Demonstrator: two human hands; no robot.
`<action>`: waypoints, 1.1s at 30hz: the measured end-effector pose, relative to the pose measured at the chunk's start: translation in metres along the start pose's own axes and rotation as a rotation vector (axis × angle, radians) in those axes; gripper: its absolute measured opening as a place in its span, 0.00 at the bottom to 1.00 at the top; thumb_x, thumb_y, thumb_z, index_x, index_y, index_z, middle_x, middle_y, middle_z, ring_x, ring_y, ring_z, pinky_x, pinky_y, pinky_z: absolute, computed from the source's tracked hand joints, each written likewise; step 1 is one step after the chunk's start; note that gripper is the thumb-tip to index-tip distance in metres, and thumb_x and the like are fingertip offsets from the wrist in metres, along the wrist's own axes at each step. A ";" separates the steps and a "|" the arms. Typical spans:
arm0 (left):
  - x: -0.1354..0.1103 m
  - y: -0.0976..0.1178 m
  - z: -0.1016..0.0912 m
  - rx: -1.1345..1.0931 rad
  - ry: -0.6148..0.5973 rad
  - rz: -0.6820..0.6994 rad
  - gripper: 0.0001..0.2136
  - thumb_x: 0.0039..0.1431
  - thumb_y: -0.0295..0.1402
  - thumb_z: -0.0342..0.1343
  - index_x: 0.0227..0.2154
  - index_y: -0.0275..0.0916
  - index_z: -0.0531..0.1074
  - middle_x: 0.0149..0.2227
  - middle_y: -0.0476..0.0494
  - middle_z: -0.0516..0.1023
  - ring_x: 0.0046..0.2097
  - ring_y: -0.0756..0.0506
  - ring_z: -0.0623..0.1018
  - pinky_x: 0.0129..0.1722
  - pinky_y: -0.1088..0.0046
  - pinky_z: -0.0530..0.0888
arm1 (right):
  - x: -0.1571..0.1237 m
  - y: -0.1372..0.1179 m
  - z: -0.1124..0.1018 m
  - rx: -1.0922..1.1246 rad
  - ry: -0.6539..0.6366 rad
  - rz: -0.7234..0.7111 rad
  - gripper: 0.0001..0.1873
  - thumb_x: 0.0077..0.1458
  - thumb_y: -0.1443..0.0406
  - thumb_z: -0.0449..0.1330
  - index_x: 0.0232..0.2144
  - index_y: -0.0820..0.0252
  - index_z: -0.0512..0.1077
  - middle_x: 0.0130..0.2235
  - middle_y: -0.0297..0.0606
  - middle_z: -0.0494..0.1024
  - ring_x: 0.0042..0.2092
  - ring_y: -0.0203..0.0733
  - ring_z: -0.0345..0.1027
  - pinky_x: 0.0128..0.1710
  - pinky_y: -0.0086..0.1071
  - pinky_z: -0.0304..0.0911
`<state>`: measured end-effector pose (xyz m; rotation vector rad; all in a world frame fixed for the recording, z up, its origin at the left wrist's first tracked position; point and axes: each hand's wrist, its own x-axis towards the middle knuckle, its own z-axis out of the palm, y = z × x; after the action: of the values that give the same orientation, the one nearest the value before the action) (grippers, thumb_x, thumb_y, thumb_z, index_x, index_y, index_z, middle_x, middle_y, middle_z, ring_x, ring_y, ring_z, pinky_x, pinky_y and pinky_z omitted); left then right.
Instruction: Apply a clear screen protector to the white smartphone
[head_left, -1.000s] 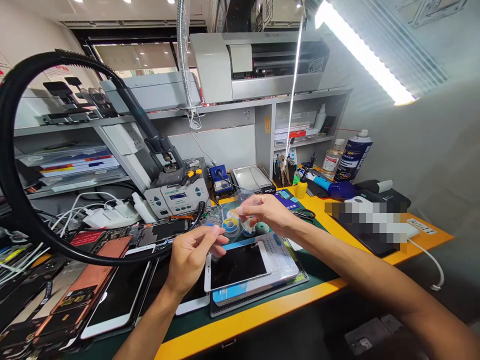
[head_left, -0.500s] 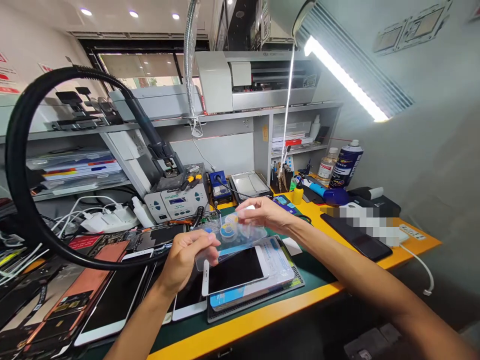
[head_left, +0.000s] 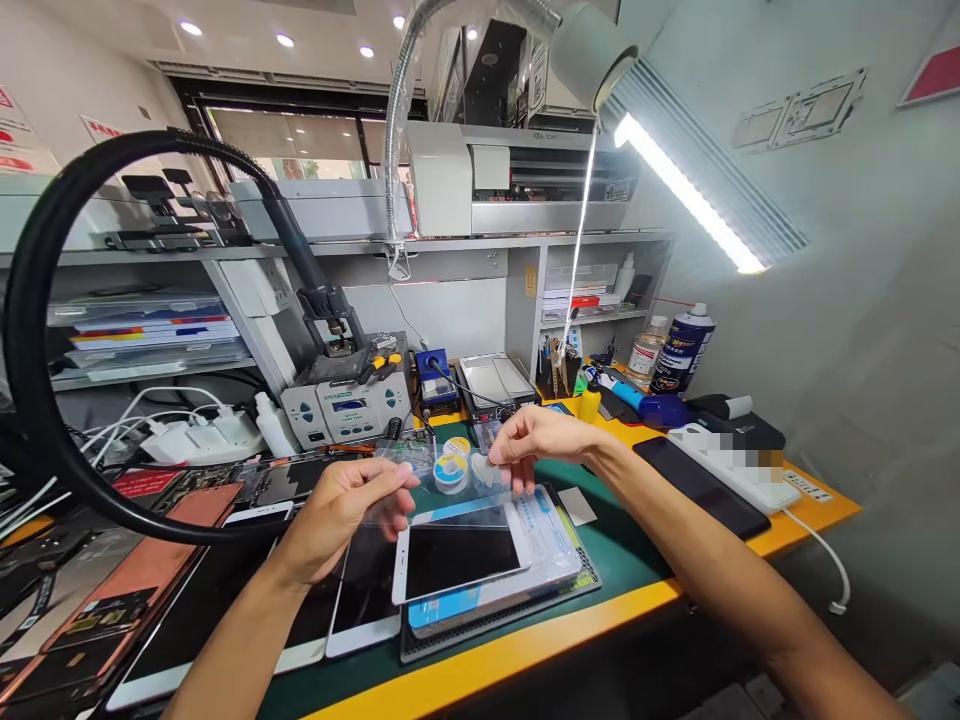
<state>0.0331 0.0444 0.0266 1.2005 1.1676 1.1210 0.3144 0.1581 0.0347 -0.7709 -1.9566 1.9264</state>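
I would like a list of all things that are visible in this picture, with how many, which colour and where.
Clear plastic sheet: one, transparent, between the hands.
Smartphone: one, white with black screen, on the mat.
Reels: at least two, blue and yellow, beyond the smartphone.
Soldering station: one, grey, back of bench.
Spray can: one, dark blue, back right.
Squeeze bottle: one, yellow, back right.
Power strip: one, white, right.
Green mat: one, green, on the yellow bench.
Black hose: one, black, looped at left.
Left hand: one, holding the sheet.
Right hand: one, pinching the sheet.
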 end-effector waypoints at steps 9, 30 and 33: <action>0.003 0.014 -0.022 -0.274 0.419 0.235 0.11 0.50 0.37 0.69 0.29 0.33 0.81 0.23 0.46 0.81 0.20 0.49 0.77 0.20 0.75 0.75 | -0.008 -0.010 -0.031 0.002 0.342 -0.133 0.19 0.46 0.55 0.76 0.28 0.64 0.76 0.26 0.38 0.79 0.26 0.37 0.75 0.20 0.25 0.65; 0.015 0.009 -0.077 -0.503 0.730 0.432 0.10 0.53 0.32 0.59 0.38 0.34 0.77 0.32 0.43 0.84 0.24 0.48 0.80 0.20 0.77 0.75 | 0.108 -0.039 0.078 -0.949 0.242 0.190 0.39 0.49 0.54 0.74 0.59 0.68 0.73 0.31 0.40 0.84 0.29 0.42 0.75 0.30 0.31 0.64; 0.014 0.010 -0.079 -0.500 0.667 0.386 0.10 0.52 0.31 0.60 0.37 0.33 0.77 0.33 0.40 0.84 0.23 0.48 0.80 0.20 0.76 0.75 | 0.128 -0.038 0.087 -0.984 0.246 0.288 0.45 0.40 0.58 0.80 0.58 0.72 0.74 0.27 0.39 0.81 0.32 0.48 0.76 0.31 0.33 0.66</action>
<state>-0.0443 0.0645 0.0345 0.6784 1.0437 2.0709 0.1554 0.1588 0.0456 -1.4914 -2.6825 0.7838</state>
